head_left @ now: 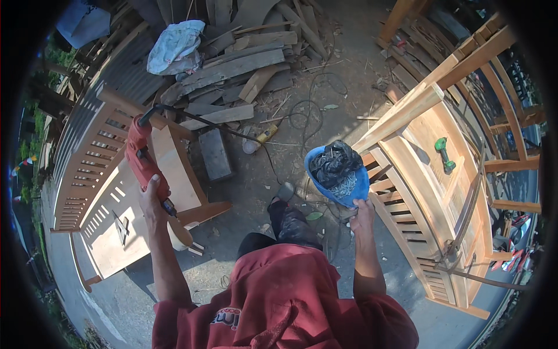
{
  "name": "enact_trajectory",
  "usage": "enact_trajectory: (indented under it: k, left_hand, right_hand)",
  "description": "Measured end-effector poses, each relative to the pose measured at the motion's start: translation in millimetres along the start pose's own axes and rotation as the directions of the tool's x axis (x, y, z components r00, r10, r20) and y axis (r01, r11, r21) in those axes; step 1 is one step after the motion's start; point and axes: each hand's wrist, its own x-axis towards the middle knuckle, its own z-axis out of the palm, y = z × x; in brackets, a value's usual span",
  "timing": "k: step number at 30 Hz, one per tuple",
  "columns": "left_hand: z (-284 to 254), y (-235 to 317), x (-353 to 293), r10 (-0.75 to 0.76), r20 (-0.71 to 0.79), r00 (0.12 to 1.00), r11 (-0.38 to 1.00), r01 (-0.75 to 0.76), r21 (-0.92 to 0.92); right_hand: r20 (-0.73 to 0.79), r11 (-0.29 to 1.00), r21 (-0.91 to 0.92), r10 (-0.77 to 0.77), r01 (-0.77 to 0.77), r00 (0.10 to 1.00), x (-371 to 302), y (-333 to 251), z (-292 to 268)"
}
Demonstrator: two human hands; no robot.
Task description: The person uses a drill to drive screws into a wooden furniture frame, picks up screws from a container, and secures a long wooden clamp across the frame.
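Observation:
My left hand (152,196) is closed around the lower part of a red corded power drill (141,154), held up over the slatted wooden bench on the left. A black cord leaves the drill's upper end. On the right, my right hand (363,216) pinches the rim of a blue bowl-like container (358,191). Inside lie many thin metal nails (343,186) and a crumpled black plastic bag (335,161). The container is held just left of a second wooden bench's slats. Fingers under its rim are partly hidden.
The left bench (128,250) bears a try square (121,228). A green cordless drill (444,155) and a long clamp (465,221) lie on the right bench (415,192). Ahead are a yellow angle grinder (266,135), a grey block (215,154), loose cords, scrap boards (238,70) and a white sack (175,47).

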Motion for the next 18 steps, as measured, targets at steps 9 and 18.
enact_trajectory:
  k: [9, 18]
  left_hand:
    - [86.3, -78.5, 160.2, -0.104, 0.142, 0.984, 0.801, -0.002, 0.598]
    - [151.9, -281.7, 295.5, -0.204, 0.530, 0.823, 0.311, -0.459, 0.832]
  right_hand:
    - [-0.188, 0.994, 0.098, -0.022, 0.041, 0.982, 146.5, 64.3, 101.4]
    - [-0.287, 0.977, 0.214, 0.055, 0.008, 0.956, 348.8, 164.9, 196.7]
